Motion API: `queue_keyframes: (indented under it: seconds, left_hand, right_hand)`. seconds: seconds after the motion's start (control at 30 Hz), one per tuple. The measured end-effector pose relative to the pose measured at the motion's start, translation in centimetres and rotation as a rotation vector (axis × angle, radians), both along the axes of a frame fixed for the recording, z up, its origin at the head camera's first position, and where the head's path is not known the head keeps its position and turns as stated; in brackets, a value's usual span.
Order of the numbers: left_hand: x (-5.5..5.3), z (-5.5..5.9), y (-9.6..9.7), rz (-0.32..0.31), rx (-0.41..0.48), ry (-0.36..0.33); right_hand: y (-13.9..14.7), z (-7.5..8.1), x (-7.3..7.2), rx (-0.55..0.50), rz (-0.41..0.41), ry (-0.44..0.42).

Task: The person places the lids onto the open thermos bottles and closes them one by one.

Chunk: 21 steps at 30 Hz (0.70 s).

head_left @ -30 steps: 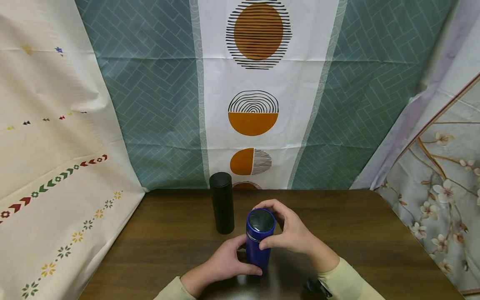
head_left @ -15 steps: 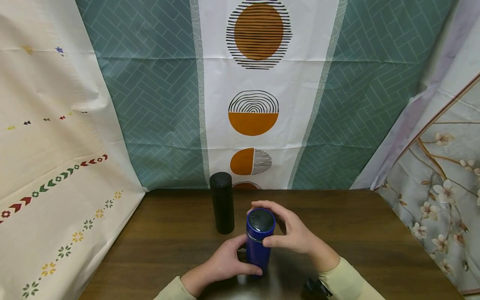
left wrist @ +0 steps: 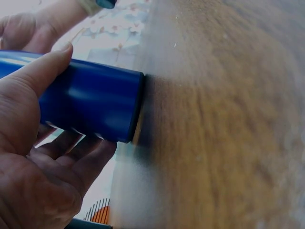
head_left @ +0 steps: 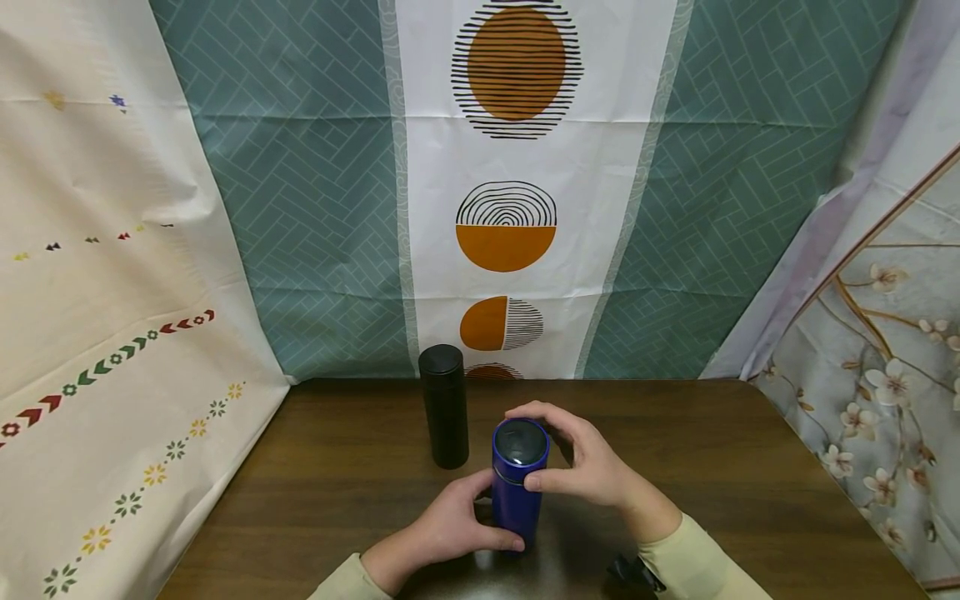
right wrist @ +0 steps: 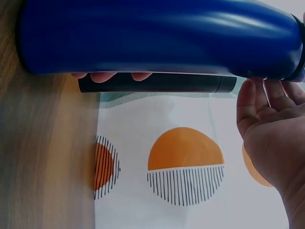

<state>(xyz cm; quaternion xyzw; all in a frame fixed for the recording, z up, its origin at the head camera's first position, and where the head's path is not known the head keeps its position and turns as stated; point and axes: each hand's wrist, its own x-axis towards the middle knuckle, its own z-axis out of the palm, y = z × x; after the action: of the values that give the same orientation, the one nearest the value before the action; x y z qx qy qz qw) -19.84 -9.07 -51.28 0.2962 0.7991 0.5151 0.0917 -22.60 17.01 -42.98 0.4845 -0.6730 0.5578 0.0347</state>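
A blue thermos (head_left: pixel 516 510) stands upright on the wooden table, its lid (head_left: pixel 521 444) topped by a glossy dark disc. My left hand (head_left: pixel 452 523) grips the lower body, thumb in front and fingers curled behind. In the left wrist view the same thermos (left wrist: pixel 97 98) has its dark base down at the tabletop. Around the lid from the right curls my right hand (head_left: pixel 588 467), thumb on the near side and fingers at the far side. The right wrist view shows that hand (right wrist: pixel 274 112) at the thermos's top end.
A slim black thermos (head_left: pixel 446 412) stands behind and left of the blue one. The dark wood table (head_left: pixel 697 467) stretches to both sides. Patterned cloths (head_left: pixel 330 250) hang at the back and along the sides.
My right thumb has slid slightly right along the lid, and its fingers have shifted at the far rim. The bright ring under the lid looks fainter. My left hand keeps its place.
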Motion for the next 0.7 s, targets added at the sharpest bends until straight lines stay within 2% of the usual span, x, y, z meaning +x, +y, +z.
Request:
queue_keyframes:
  seconds: [0.3, 0.7]
  left_hand:
    - [-0.03, -0.03, -0.01, -0.002, 0.001, -0.005]
    - [0.0, -0.03, -0.01, -0.007, 0.007, -0.003]
  right_hand:
    - [-0.05, -0.17, -0.15, -0.012, -0.057, -0.019]
    - [-0.26, -0.3, -0.11, -0.048, -0.063, -0.016]
